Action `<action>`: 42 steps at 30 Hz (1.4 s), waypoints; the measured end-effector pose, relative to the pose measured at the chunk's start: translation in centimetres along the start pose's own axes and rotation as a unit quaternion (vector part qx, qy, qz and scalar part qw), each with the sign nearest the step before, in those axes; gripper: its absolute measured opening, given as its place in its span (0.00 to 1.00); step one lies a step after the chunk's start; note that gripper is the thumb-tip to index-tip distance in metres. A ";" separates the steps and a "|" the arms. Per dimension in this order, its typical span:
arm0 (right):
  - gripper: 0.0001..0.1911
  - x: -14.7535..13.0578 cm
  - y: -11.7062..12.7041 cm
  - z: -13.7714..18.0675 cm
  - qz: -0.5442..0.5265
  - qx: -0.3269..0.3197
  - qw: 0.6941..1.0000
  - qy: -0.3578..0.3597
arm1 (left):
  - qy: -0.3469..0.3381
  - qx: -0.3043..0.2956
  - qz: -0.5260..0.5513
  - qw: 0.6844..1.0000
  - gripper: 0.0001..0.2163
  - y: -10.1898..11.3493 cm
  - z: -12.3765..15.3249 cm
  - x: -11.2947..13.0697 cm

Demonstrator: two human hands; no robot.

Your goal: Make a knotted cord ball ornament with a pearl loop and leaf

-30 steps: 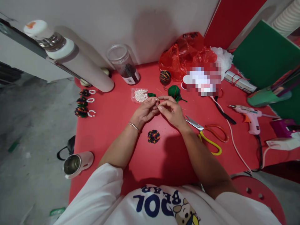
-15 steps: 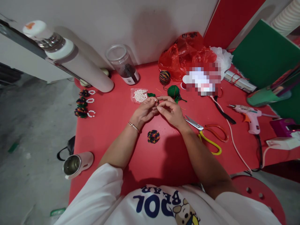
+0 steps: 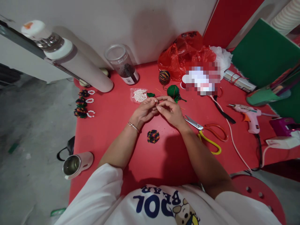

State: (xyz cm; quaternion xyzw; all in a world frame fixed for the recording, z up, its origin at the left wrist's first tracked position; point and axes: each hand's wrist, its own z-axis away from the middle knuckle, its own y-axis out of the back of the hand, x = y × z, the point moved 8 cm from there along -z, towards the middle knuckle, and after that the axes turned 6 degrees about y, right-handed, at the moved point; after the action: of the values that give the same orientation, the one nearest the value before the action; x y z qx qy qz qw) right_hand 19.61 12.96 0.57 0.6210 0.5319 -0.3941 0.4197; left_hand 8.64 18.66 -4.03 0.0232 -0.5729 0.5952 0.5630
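Note:
Over the middle of the red table, my left hand [image 3: 146, 109] and my right hand [image 3: 170, 112] meet at the fingertips. Both are closed in a pinch. Whatever lies between the fingers is too small to make out; a pale speck shows at the left fingertips. Just beyond my hands lie a clear packet of white pearl beads [image 3: 140, 95], a small green yarn piece [image 3: 151, 94] and a green yarn ball [image 3: 172, 91]. A round multicoloured yarn flower [image 3: 153, 136] rests on the table nearer to me, below my hands.
Scissors [image 3: 199, 126] lie open by my right forearm, with a pink glue gun [image 3: 252, 115] farther right. A mug [image 3: 77, 164] stands at the left edge. Behind are a multicoloured yarn ball [image 3: 164, 77], a jar [image 3: 124, 67] and several beaded yarn pieces [image 3: 81, 102] at left.

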 end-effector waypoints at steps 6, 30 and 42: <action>0.13 0.6 0.3 0.1 -0.005 0.029 0.999 -0.011 | 0.002 -0.003 -0.008 1.000 0.16 -0.1 0.0 -0.1; 0.13 1.6 6.5 0.3 0.122 0.216 0.968 -0.033 | -0.165 -0.036 -0.089 0.982 0.09 0.3 0.2 2.9; 0.15 1.4 2.8 0.2 0.520 -0.022 0.854 -0.011 | -0.110 -0.048 -0.120 0.986 0.22 -0.4 -0.2 1.3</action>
State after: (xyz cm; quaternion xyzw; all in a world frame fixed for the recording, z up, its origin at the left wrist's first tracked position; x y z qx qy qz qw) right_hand 22.55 12.95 -0.51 0.7934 0.1353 -0.1128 0.5827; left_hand 8.53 19.54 -2.94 0.1301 -0.6523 0.4891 0.5642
